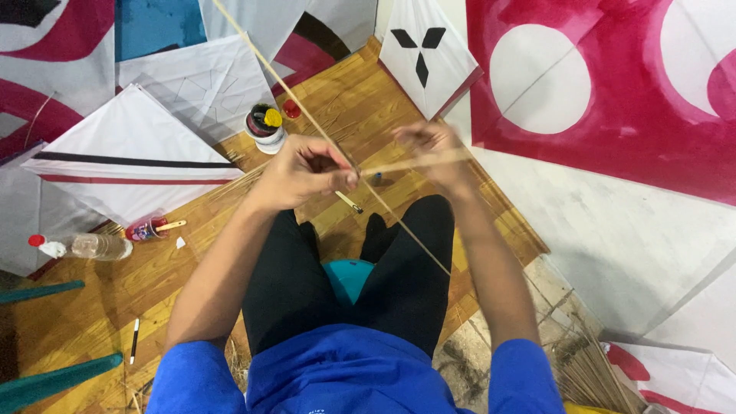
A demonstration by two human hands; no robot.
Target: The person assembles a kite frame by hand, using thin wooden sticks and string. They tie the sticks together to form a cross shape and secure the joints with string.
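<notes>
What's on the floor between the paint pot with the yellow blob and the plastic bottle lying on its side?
In the head view, between the paint pot and the plastic bottle lies a white kite with black and red stripes, plus a small red cup holding a stick.

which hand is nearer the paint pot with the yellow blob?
Left. The left hand sits just below and right of the paint pot, pinching the long stick. The right hand is farther right, across the stick.
</notes>
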